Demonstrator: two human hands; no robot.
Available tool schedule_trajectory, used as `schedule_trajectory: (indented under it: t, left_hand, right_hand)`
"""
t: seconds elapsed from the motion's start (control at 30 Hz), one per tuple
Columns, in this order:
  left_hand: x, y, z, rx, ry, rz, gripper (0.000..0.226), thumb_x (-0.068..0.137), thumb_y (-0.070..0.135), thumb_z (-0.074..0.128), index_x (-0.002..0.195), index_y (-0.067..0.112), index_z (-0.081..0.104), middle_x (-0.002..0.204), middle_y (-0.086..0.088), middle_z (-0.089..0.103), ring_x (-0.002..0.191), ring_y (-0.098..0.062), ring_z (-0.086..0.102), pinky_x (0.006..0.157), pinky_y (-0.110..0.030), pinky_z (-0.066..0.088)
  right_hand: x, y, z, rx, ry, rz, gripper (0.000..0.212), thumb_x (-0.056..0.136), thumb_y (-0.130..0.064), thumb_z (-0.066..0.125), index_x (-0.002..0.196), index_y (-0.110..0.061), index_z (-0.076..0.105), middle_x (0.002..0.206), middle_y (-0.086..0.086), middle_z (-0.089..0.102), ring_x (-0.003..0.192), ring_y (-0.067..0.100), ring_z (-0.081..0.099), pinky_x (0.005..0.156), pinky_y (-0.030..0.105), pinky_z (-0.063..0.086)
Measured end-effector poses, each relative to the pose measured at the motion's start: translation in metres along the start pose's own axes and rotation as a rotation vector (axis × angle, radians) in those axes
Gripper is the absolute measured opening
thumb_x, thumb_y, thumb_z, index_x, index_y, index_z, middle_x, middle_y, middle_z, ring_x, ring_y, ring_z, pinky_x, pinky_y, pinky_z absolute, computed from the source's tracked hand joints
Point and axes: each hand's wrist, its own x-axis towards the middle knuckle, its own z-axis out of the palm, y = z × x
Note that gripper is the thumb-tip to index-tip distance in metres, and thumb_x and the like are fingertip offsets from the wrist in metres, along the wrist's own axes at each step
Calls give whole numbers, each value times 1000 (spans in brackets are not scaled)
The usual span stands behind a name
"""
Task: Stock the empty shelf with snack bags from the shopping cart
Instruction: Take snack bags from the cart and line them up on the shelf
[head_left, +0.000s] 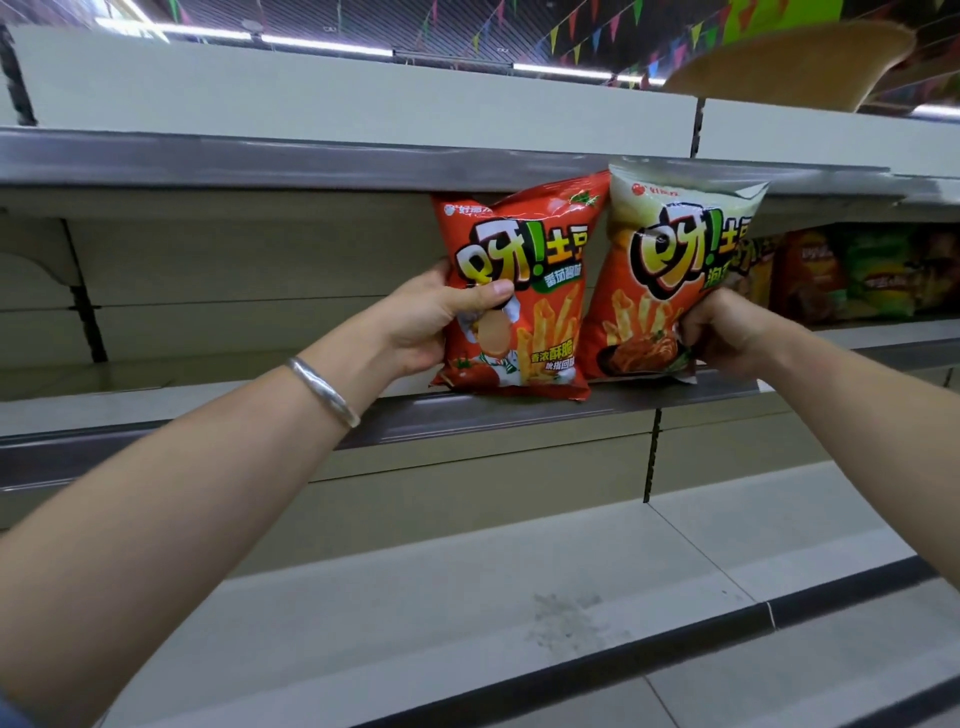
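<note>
A red tomato-flavour snack bag (519, 291) is gripped by the left hand (431, 322); at its 3 o'clock, a red-and-green snack bag (670, 270) is pinched by the right hand (727, 332), both upright on the shelf edge (519, 415).

Bright, even light falls from ceiling tube lamps (324, 45) overhead. Glare streaks the glossy snack bags (680, 270). Wide-angle distortion bends the shelf edges (311, 166); far-right packets (857, 275) look blurred.

You've got two snack bags standing upright at the front edge of the middle shelf (519, 410), side by side and touching: red tomato-flavour fries bag (524, 291) on the left, orange-and-pale-green bag (670, 270) on the right, tops reaching the shelf rail above
</note>
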Motion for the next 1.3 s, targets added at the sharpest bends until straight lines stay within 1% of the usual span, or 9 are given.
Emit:
schedule_trajectory:
  t: [0.4,0.5,0.63,0.7,0.87,0.93,1.0,1.13,1.3]
  left_hand:
    - [24,-16,-2,17,69,69,74,75,0,77,141,7,44,127,-17,65,105,-27,69,78,-37,60]
    - [32,-19,-2,14,102,18,51,84,0,69,132,1,51,111,-14,69,95,-25,69,75,-34,61]
    - [44,-19,3,-10,138,-63,9,91,4,64,98,-1,65,83,-7,73,77,-17,70,66,-27,60]
    - [50,-18,8,-8,164,-86,5,90,5,66,86,3,66,71,-5,72,71,-16,69,61,-24,58]
    - [63,-20,12,-43,148,-135,21,83,9,72,102,2,68,119,-21,68,114,-32,64,102,-43,50]
    - [68,-23,15,-42,130,-139,15,85,9,68,100,4,67,109,-16,72,106,-28,67,100,-38,51]
    - [72,-23,19,-45,99,-132,7,93,7,59,93,7,67,84,-5,74,82,-17,71,82,-29,58]
    - [81,-27,21,-18,111,-110,14,96,4,54,97,8,68,87,-4,74,87,-18,69,88,-32,55]
    - [89,-32,22,10,126,-125,14,96,5,53,94,7,66,93,-7,72,99,-23,65,109,-43,43]
  right_hand:
    - [26,10,-12,-97,136,-49,49,38,6,42,86,3,53,85,16,49,78,29,47,60,31,32]
    - [38,17,-18,-112,114,-18,52,40,7,43,90,9,56,87,18,57,85,33,55,70,35,40]
    - [44,16,-20,-123,80,25,48,63,25,32,100,7,59,71,14,55,63,20,56,52,26,45]
    - [51,17,-24,-119,69,45,50,63,24,31,102,9,60,74,15,54,69,24,56,55,28,45]
    - [60,15,-29,-74,5,77,61,45,10,38,104,17,54,99,18,59,99,35,59,89,45,47]
    - [65,16,-31,-80,-14,80,67,45,10,35,105,6,63,112,17,66,107,36,61,99,52,45]
    - [72,17,-35,-105,-38,87,72,42,6,37,109,3,63,117,18,64,113,42,59,105,57,39]
    - [81,18,-43,-118,-102,124,53,45,7,36,89,-5,64,105,16,59,105,39,54,95,48,41]
    - [85,27,-45,-57,-142,84,52,54,11,36,96,-6,61,101,11,65,108,35,56,90,42,48]
